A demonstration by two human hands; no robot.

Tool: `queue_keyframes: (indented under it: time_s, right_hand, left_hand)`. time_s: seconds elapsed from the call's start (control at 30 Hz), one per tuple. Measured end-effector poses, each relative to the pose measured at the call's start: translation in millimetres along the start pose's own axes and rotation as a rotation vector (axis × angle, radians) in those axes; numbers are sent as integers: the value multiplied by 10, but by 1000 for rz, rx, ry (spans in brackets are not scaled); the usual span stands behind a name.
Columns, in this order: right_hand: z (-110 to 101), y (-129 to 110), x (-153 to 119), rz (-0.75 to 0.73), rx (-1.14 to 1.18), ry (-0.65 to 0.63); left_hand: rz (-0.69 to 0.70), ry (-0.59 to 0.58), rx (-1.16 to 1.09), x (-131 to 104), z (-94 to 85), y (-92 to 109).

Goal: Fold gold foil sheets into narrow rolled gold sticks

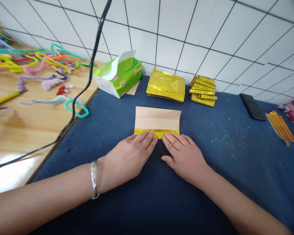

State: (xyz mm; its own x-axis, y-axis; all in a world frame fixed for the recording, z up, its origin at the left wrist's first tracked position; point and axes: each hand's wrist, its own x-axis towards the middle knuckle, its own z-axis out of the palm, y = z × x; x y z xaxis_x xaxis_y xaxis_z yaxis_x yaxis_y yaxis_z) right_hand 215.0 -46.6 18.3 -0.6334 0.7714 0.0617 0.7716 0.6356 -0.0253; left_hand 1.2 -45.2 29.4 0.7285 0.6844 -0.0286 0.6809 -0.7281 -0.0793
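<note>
A sheet of gold foil paper [157, 119] lies on the dark blue cloth, its plain tan back facing up. Along the near edge a gold strip [159, 132] is folded over. My left hand [131, 153], below a silver bangle [94, 178], rests flat with its fingertips on the left part of that fold. On the right part lie the outstretched fingers of my right hand [183, 151], its thumb apart on the cloth. Neither hand grips anything. Just behind the sheet sit a stack of gold foil sheets [166, 85] and a pile of folded gold strips [203, 91].
A green tissue pack [123, 73] stands by the tiled wall. A black cable [88, 81] hangs across the left side. Colourful pipe cleaners [39, 63] litter the wooden table [44, 127]. To the right are a black phone [253, 106] and orange-gold strips [281, 128].
</note>
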Motion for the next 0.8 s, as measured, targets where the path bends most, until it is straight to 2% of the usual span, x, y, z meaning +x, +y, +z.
queue_keyframes:
  time_s: [0.33,0.57,0.7,0.8]
  right_hand:
    - [80,10,-22,70,-82,-7]
    - [9,-149,-105,70,-115,33]
    - [-12,-383,-192,-31,-71,95]
    - [2,-546,-235,-153,-2,122]
  left_hand:
    - [-23,20,-37,-7,58,-58]
    - [-23,27,-155,41,65,-314]
    - [-58,118,-237,118,155,-448]
    - [-120,172,-249,156,204,-429]
